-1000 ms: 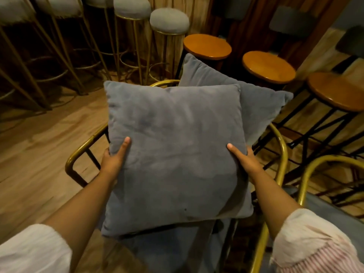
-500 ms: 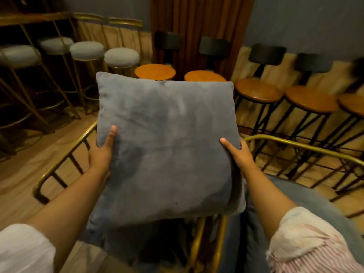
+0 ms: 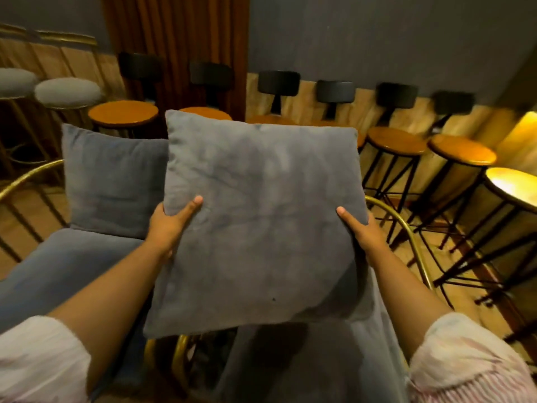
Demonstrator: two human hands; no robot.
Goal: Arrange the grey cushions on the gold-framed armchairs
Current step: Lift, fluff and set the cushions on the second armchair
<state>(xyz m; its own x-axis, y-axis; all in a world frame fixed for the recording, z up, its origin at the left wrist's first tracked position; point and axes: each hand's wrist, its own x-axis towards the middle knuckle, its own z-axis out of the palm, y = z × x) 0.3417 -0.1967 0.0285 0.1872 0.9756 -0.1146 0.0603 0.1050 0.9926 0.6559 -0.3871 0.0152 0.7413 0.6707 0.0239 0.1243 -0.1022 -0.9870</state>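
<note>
I hold a square grey cushion [image 3: 261, 216] upright in front of me. My left hand [image 3: 171, 221] grips its left edge and my right hand [image 3: 361, 228] grips its right edge. It hangs over the grey seat [image 3: 319, 359] of the right gold-framed armchair, whose gold arm rail [image 3: 406, 237] curves out behind my right hand. A second grey cushion [image 3: 113, 181] stands against the back of the left armchair, above its grey seat [image 3: 66, 266]. That chair's gold rail [image 3: 26, 178] shows at the far left.
A row of wooden-topped stools with black legs and backrests [image 3: 398, 144] lines the far wall. Grey padded gold-legged stools [image 3: 66, 91] stand at the back left. A brown curtain [image 3: 174, 39] hangs behind. A lit round gold top [image 3: 514, 184] sits at the right.
The cushion in my hands has travelled rightward from the left armchair to over the right armchair's seat. The second cushion is back in view on the left chair.
</note>
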